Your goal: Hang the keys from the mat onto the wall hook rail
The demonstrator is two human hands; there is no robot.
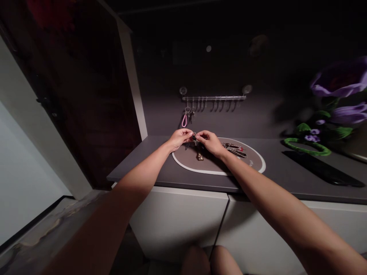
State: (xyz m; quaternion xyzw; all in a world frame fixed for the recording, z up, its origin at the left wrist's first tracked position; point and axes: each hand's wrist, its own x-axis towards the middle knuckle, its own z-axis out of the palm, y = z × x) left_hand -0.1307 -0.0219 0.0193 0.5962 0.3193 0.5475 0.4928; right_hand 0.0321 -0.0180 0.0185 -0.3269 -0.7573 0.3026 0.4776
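Note:
Both hands meet above a brown oval mat (183, 162) with a white rim. My left hand (180, 138) pinches one side of a small key ring with dark and metal pieces (194, 137). From the other side, the fingers of my right hand (209, 141) close on the same key ring. A gold-coloured piece (200, 156), perhaps a tag or small padlock, is just below the hands; whether it is attached to the ring I cannot tell. To the right of my right hand lie more keys and chain-like pieces (236, 152), with a bit of red among them.
A clear hook rail (213, 98) is on the wall behind, with a pink loop keychain (184, 120) and keys (193, 114) on its left hooks. Right on the counter (272, 179) are a long black object (321, 168), a green fuzzy ring (306, 147) and purple flowers (338, 82).

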